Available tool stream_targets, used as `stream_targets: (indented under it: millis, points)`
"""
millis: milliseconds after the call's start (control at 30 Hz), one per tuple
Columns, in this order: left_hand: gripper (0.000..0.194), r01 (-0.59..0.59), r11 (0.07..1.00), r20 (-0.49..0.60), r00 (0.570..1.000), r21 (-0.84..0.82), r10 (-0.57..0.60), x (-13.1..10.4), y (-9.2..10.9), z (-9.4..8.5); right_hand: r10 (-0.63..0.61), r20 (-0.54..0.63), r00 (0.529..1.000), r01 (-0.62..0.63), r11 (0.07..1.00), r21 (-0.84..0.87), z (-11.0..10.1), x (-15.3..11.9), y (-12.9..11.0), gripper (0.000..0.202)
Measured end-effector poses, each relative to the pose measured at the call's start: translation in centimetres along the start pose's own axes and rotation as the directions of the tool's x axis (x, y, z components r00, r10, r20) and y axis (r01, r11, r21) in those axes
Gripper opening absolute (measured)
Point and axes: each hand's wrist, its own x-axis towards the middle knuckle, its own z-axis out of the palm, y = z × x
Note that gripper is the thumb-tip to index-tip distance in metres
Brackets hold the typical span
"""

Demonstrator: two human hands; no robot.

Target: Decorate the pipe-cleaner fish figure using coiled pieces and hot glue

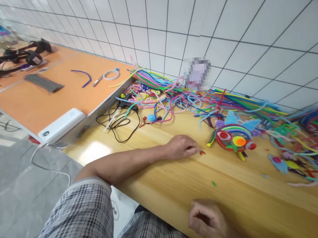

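My left hand (pixel 180 147) rests on the wooden table with its fingers curled closed, and nothing shows in them. Just beyond its fingertips lies a small bent red scrap (pixel 202 152). Closer to my body, my right hand (pixel 206 220) is curled into a loose fist by the table's front edge. Its hollow looks bare. A tiny green scrap (pixel 214 183) lies between the two hands, a little to the right. Right of my left hand stands a round, colourful pipe-cleaner figure (pixel 233 138) with an orange-and-yellow centre, blue points on top and yellow-and-dark feet.
Heaped pipe cleaners (pixel 173 91) line the tiled wall, with more craft pieces (pixel 302 157) at the right. A black cable (pixel 120 128) loops on the wood. On the orange table (pixel 67 87) are a white device (pixel 61 125), grey strips (pixel 44 82) and black straps (pixel 8 63).
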Motion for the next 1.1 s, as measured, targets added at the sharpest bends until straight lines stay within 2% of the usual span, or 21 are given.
stream_targets:
  millis: [100, 233, 500, 767, 967, 1100]
  points:
    - [0.036, 0.000, 1.000, 0.004, 1.000, 0.003, 0.000, 0.0, -0.2, 0.1, -0.033, -0.002, 0.999, 0.033, 0.996, -0.078, -0.1, 0.2, -0.5, 0.053]
    - [0.038, -0.029, 1.000, -0.014, 0.999, 0.008, 0.029, -0.2, -0.2, 0.2, -0.055, -0.019, 0.998, 0.052, 0.990, -0.130, 0.0, 0.5, -0.8, 0.052]
    - [0.038, -0.022, 1.000, -0.048, 0.999, 0.005, 0.022, -0.6, -0.2, 0.4, 0.015, -0.056, 0.998, -0.022, 0.992, -0.127, 0.0, 0.5, -1.0, 0.049]
    - [0.040, -0.035, 0.999, -0.071, 0.997, -0.027, 0.033, -0.7, 0.1, 0.3, -0.026, -0.023, 0.999, 0.022, 0.988, -0.152, -0.3, 0.1, -0.7, 0.038]
    - [0.038, -0.063, 0.997, -0.095, 0.994, -0.054, 0.058, -0.7, 0.6, -0.2, -0.079, -0.032, 0.996, 0.073, 0.983, -0.168, -0.4, -0.1, -0.5, 0.046]
    - [0.040, -0.095, 0.993, -0.145, 0.986, -0.064, 0.085, -0.8, 0.7, -0.2, -0.187, -0.028, 0.982, 0.182, 0.975, -0.131, 0.5, 0.1, 1.5, 0.061]
